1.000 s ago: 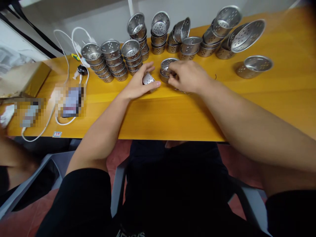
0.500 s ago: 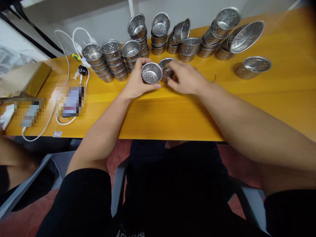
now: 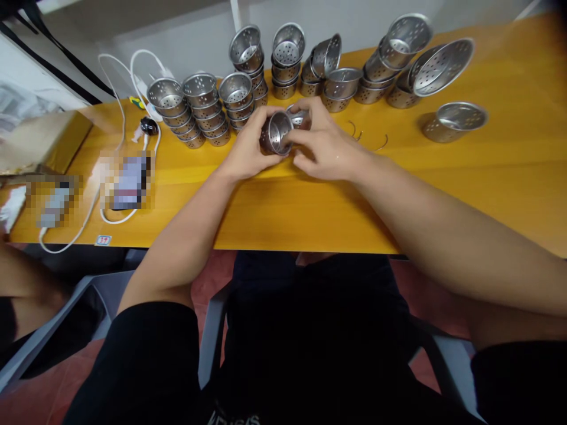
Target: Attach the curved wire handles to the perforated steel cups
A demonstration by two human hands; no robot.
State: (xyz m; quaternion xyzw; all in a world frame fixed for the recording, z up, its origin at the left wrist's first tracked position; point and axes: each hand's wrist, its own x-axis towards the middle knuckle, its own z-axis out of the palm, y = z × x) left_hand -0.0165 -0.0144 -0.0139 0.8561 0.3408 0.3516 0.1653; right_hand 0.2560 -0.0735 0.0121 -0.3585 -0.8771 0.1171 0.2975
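Steel cup [image 3: 275,133], perforated, sits tipped on its side just above the table [image 3: 283,206], in front of the stacks [image 3: 201,109]. Left hand [image 3: 245,154] wraps its wall, fingers closed; right hand [image 3: 330,152] pinches the rim. It looks light, stiff and slick. The thin rim may be sharp, so the wall seems the safer hold.

Around the yellow table

On the table [image 3: 310,206] we see stacks of perforated cups [image 3: 199,109] along the back, a big strainer [image 3: 440,65] tilted at right, a lone bowl [image 3: 456,118] near it, wire hooks [image 3: 383,141], and white cables [image 3: 142,90] and a box [image 3: 39,139] at left
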